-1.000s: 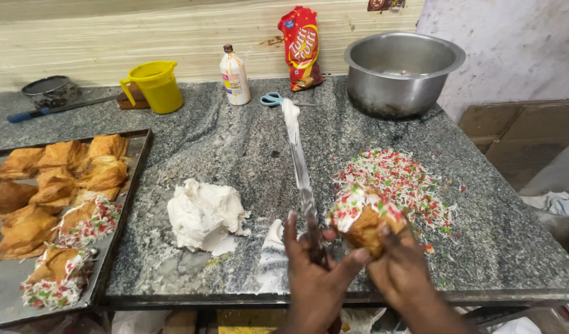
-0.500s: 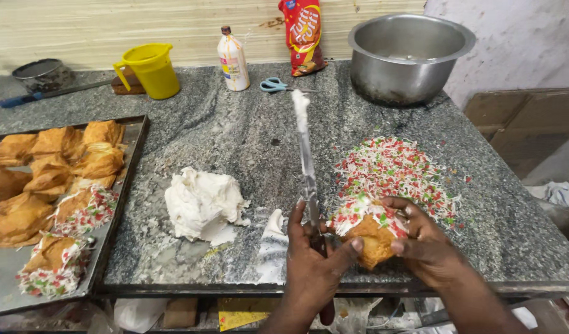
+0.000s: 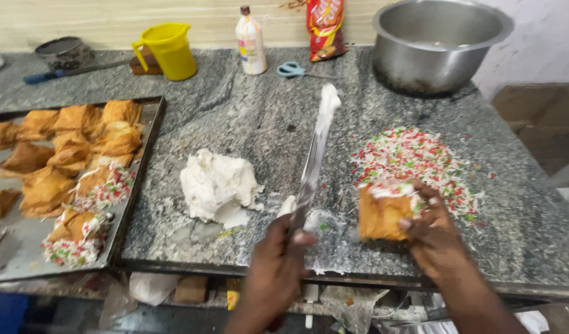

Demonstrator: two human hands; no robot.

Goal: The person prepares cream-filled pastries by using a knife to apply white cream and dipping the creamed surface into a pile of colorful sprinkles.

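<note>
My left hand (image 3: 280, 260) grips the handle of a long flat spatula knife (image 3: 313, 158) that points away from me, its tip smeared with white cream. My right hand (image 3: 434, 234) holds a golden pastry (image 3: 382, 213) with cream and sprinkles on its far edge, at the near edge of a spread of red, green and white sprinkles (image 3: 420, 162). A mound of white cream (image 3: 216, 184) sits on the granite counter (image 3: 247, 114), left of the knife.
A metal tray (image 3: 24, 244) at left holds several golden pastries (image 3: 68, 145), some coated in sprinkles. At the back stand a yellow jug (image 3: 168, 51), a white bottle (image 3: 250, 42), scissors (image 3: 293, 70), a red snack bag (image 3: 324, 28), a steel pot (image 3: 438, 42) and a small dark bowl (image 3: 63, 52).
My right hand has turned the pastry and drawn it slightly toward me, off the sprinkle pile. The knife stays in my left hand. My view has shifted right and closer.
</note>
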